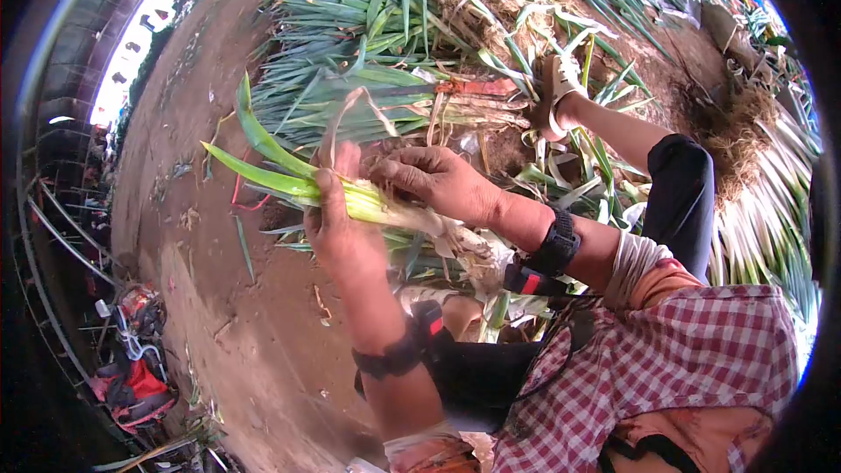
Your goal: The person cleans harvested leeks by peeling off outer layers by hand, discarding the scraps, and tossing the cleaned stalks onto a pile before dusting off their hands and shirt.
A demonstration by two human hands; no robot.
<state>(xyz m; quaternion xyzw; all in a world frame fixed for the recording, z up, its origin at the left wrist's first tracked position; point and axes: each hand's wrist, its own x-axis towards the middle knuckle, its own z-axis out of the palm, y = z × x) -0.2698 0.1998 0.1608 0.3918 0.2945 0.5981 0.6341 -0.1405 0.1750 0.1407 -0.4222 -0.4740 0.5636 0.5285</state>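
Note:
My left hand is closed around a leek, with the thumb along its pale green part. The leek lies tilted, its split green leaves pointing up-left and its pale stem running toward my knees. My right hand is closed, thumb and fingers pinched at the upper side of the stem. What sits between those fingertips is too small to tell apart, perhaps a strip of outer sheath. A dry tan leaf, partly blurred, curls up just beyond both hands.
A large heap of untrimmed leeks covers the ground ahead. An orange-red handle-like piece lies on it. Paler, cleaned leeks lie in a row at the right. Bare soil extends left, past which lies a red and black bundle.

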